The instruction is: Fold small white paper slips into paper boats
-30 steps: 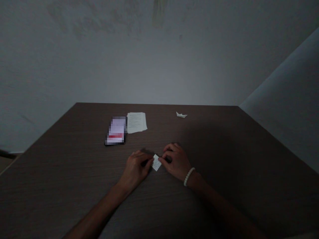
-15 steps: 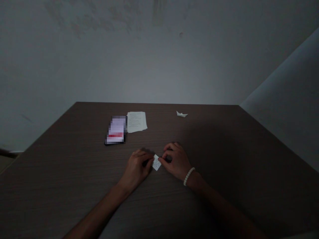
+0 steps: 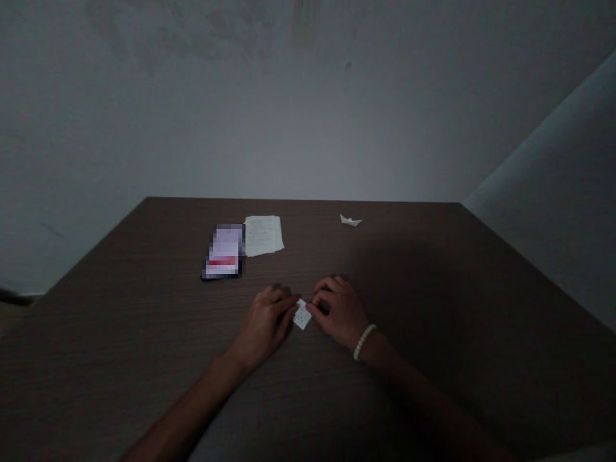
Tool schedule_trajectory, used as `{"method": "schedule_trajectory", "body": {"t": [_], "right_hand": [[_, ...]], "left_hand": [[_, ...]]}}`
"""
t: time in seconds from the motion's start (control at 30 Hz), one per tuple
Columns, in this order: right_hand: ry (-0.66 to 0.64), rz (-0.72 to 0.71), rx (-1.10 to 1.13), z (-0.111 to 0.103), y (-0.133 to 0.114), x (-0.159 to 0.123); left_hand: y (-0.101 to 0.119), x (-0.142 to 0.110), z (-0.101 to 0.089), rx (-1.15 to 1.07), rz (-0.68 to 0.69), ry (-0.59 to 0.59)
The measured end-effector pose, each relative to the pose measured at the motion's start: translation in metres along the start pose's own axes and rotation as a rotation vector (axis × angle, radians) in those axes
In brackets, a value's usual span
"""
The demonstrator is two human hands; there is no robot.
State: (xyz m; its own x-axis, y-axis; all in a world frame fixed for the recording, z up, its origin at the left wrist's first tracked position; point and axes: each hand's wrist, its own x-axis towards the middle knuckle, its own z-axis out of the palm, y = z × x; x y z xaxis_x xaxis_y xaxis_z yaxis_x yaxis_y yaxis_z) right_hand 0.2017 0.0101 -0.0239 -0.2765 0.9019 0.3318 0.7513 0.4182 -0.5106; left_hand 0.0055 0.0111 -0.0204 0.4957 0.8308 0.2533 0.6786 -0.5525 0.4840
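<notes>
A small folded piece of paper (image 3: 302, 316) with printed lines on it forms a diamond just above the dark wooden table (image 3: 308, 398) or resting on it; I cannot tell which. Its left corner is pinched between the thumb and fingers of my left hand (image 3: 264, 324). On the opposite side, my right hand (image 3: 342, 314) grips the right corner with thumb and forefinger, the other fingers curled. A bracelet of pale beads (image 3: 364, 342) circles my right wrist. Fingertips hide the paper's side corners.
A phone (image 3: 224, 251) with a lit, blurred screen lies left of my hands. Touching or close beside it is a stack of printed paper sheets (image 3: 262, 235). Farther back sits a small white paper boat (image 3: 350, 221). A grey wall (image 3: 308, 128) stands behind the table.
My left fingers have shifted slightly over the paper's upper left edge, straightening a little. The right hand keeps its pinch almost unmoved.
</notes>
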Motion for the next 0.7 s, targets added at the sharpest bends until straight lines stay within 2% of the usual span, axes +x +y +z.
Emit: {"method": "schedule_trajectory", "body": {"t": [0.13,0.33,0.7], "right_hand": [[-0.005,-0.01,-0.008,-0.0004,-0.0003,-0.0006],[-0.013,-0.008,-0.019,0.0011,0.0009,-0.0017],[-0.007,-0.022,-0.044,-0.0003,-0.002,-0.0021]], "left_hand": [[0.0004,-0.0002,-0.0014,0.012,0.005,-0.022],[-0.0003,-0.0009,-0.0012,-0.024,0.003,0.013],[0.0089,0.0012,-0.001,0.041,-0.087,0.017]]}}
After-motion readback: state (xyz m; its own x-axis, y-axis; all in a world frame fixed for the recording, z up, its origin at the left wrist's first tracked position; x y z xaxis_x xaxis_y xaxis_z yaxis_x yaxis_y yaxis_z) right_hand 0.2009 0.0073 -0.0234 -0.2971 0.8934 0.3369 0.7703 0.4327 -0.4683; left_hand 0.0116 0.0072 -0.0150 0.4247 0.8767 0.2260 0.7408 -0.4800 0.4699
